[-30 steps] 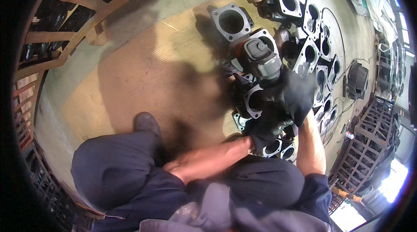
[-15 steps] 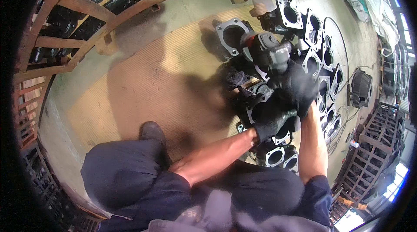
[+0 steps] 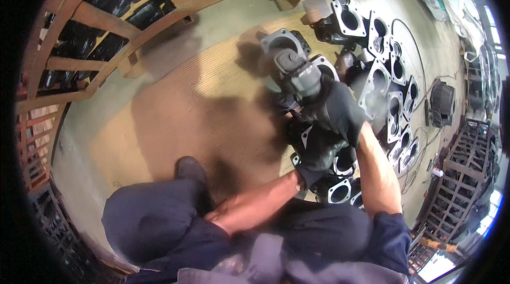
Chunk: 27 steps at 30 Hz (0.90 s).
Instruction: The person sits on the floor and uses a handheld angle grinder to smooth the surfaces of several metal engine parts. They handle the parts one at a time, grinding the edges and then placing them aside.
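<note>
A grey-headed angle grinder (image 3: pixel 297 74) is held out over a group of black metal castings with bright flat flanges. My right hand (image 3: pixel 340 111), in a black glove, wraps round its body just behind the head. Lower down, my gloved left hand (image 3: pixel 319 151) is closed round the rear part of the tool. The grinder's head hangs over the near side of a flange with a large round hole (image 3: pixel 283 35); whether it touches is hidden. Blur covers the disc area. Another flanged casting (image 3: pixel 325 66) stands right beside the head.
Several more castings (image 3: pixel 348 15) stand to the right in a loose cluster. A black cable (image 3: pixel 417 53) curves past them toward a dark case (image 3: pixel 442 104). Rusty metal crates (image 3: pixel 180 10) line the far left, and another crate (image 3: pixel 457 172) stands at right. Ribbed matting (image 3: pixel 175 108) covers the floor.
Both hands have moved left with the grinder, and its head has swung left and slightly nearer to me. The flange beneath it is now partly covered.
</note>
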Tool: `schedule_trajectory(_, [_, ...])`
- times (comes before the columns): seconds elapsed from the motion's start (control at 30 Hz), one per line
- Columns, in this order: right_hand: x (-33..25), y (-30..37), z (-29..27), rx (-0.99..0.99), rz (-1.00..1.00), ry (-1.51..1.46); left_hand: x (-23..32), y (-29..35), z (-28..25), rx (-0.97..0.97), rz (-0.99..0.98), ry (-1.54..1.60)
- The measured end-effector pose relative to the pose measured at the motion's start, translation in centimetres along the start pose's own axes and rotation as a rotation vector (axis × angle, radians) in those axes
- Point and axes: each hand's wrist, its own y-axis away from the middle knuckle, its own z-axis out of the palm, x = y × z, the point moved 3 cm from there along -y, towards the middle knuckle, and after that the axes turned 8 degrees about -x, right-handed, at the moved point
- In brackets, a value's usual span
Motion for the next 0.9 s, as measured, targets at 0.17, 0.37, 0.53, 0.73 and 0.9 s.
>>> schedule_trajectory(0.17, [3.6,1.9,-1.6,0.131,0.089,-0.255,-1.4,-0.8,1.4,-0.075,-0.214,0.108])
schedule_trajectory(0.37, [6.4,-0.3,-1.8,0.243,0.070,-0.130,-1.0,-2.6,-1.5,-0.226,-0.033,-0.262])
schedule_trajectory(0.53, [5.8,4.2,-3.2,0.248,0.014,-0.551,1.5,-3.1,0.1,-0.105,-0.171,-0.078])
schedule_trajectory(0.73, [5.8,8.7,-4.5,0.432,-0.063,-0.620,-0.1,-1.9,2.4,-0.203,-0.022,-0.260])
schedule_trajectory(0.9, [6.9,10.4,-3.6,0.419,-0.113,-0.922,-0.6,-2.1,3.4,-0.458,-0.383,-0.156])
